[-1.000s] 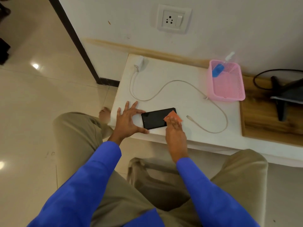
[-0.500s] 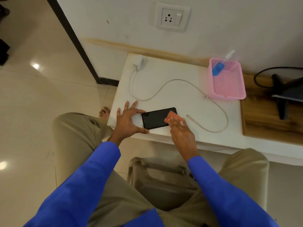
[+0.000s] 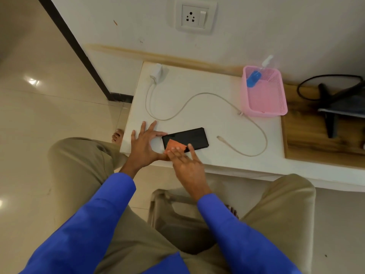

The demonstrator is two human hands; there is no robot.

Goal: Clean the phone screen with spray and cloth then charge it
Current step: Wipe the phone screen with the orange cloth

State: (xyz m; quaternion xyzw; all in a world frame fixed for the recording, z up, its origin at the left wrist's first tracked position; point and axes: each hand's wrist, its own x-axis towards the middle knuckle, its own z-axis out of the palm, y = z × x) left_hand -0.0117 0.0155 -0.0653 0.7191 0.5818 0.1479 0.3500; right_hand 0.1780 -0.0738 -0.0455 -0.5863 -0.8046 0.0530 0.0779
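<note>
Fingers [image 3: 174, 150] hide cloth [image 3: 174, 145] edge on phone [image 3: 189, 136].

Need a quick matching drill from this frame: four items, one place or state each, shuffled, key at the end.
Things:
1. cloth
2. spray bottle
3. charger adapter
4. cable plug end

Places or states:
A. leaning inside the pink basket
B. loose on the table, right of the phone
C. pressed on the phone screen under the right hand
D. far left corner of the table, near the wall

Pairs: 1-C, 2-A, 3-D, 4-B
</note>
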